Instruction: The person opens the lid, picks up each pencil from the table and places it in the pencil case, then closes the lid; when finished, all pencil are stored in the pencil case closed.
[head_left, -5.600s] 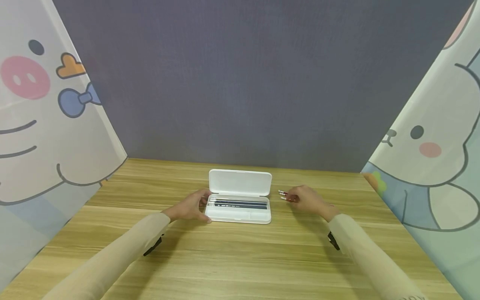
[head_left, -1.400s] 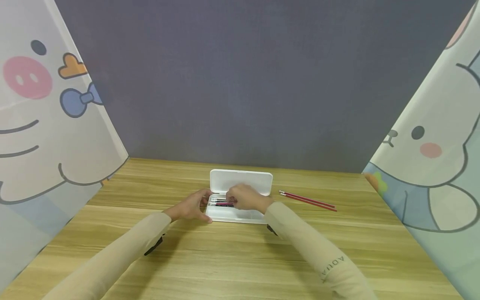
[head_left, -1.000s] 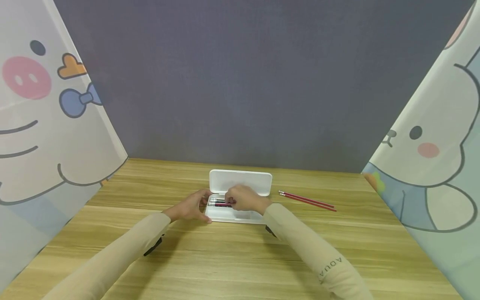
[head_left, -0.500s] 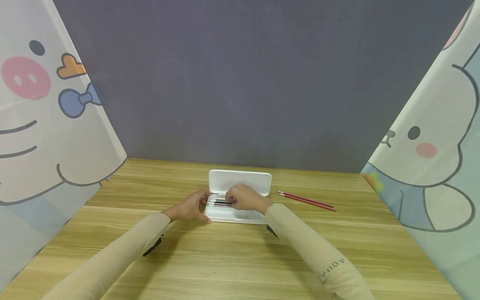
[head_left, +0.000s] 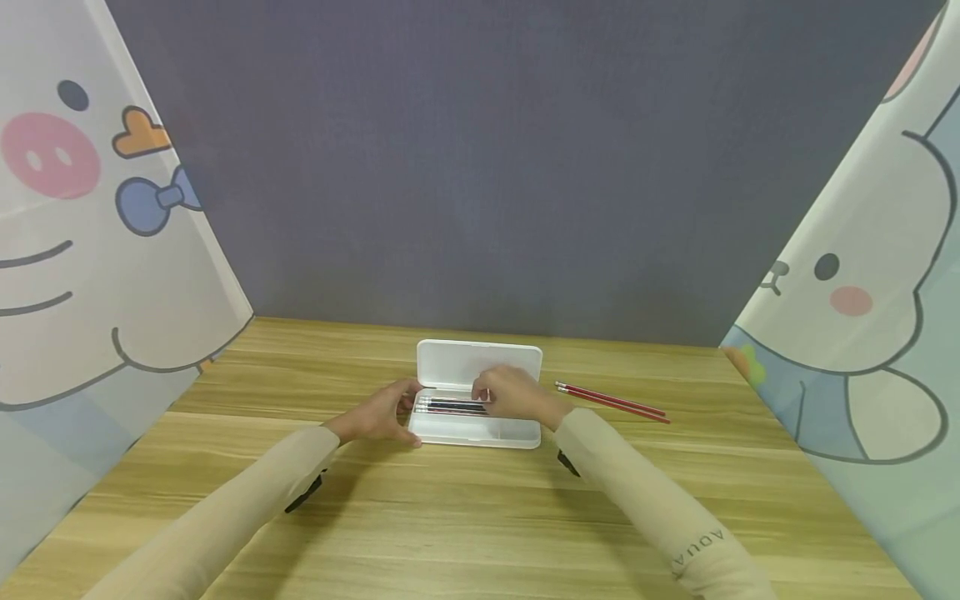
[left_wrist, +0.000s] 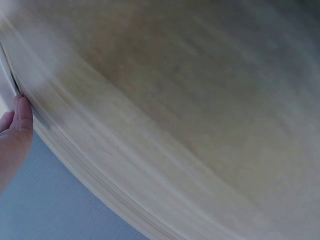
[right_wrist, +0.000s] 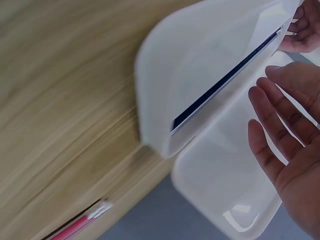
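A white pencil case [head_left: 453, 431] lies on the table with its lid [head_left: 446, 360] tipped up at the back. My left hand [head_left: 375, 414] holds its left end, thumb at the front corner and fingers at the back corner. Several pencils [head_left: 447, 406], dark ones with a reddish one in front, lie side by side in the long back compartment, white-tipped ends to the left. Over the right part of that compartment hovers my right hand [head_left: 512, 393], covering the pencils' right ends. In the right wrist view its fingers [right_wrist: 282, 120] are spread and loosely bent, with nothing between them.
Two red pencils [head_left: 615, 402] lie slanted on the wooden table [head_left: 480, 517], right of the case. A grey panel [head_left: 480, 167] rises behind the table. Cartoon-printed cloths flank it, a pig [head_left: 52, 217] on the left and a white animal [head_left: 877, 250] on the right.
My right hand took a red pencil from the group at the right, laid it in the case, let go and has shifted slightly right. The left hand stays at the case's end.
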